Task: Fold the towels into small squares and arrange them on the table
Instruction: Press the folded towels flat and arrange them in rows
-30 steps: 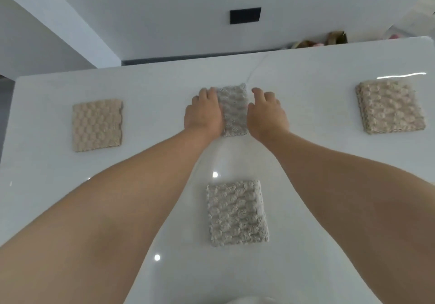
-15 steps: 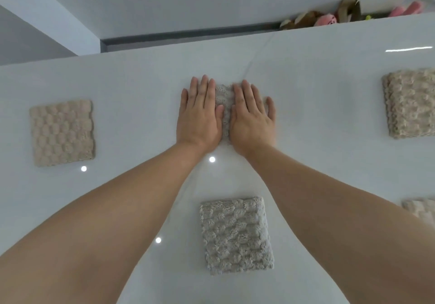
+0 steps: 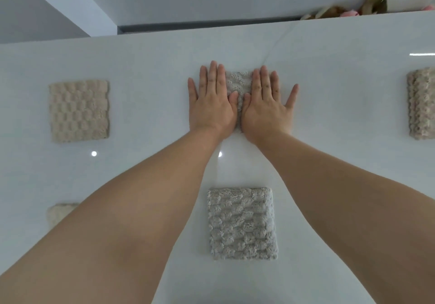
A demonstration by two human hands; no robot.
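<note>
Head view has the left hand (image 3: pixel 209 108) and right hand (image 3: pixel 266 110) lying flat side by side, fingers straight and thumbs almost touching, pressing the middle towel (image 3: pixel 238 82), which sits folded small on the white surface (image 3: pixel 141 56). Around that towel lie a grey square (image 3: pixel 242 223) nearer the person, a beige square (image 3: pixel 78 110) well to its left, a second beige one (image 3: pixel 421 103) well to its right at the frame edge, and a beige corner (image 3: pixel 60 211) nearer and to its left, mostly hidden behind the left forearm. I judge the task nearly finished: this towel seems to be getting its last flattening and no unfolded towel shows, though some may lie out of view
</note>
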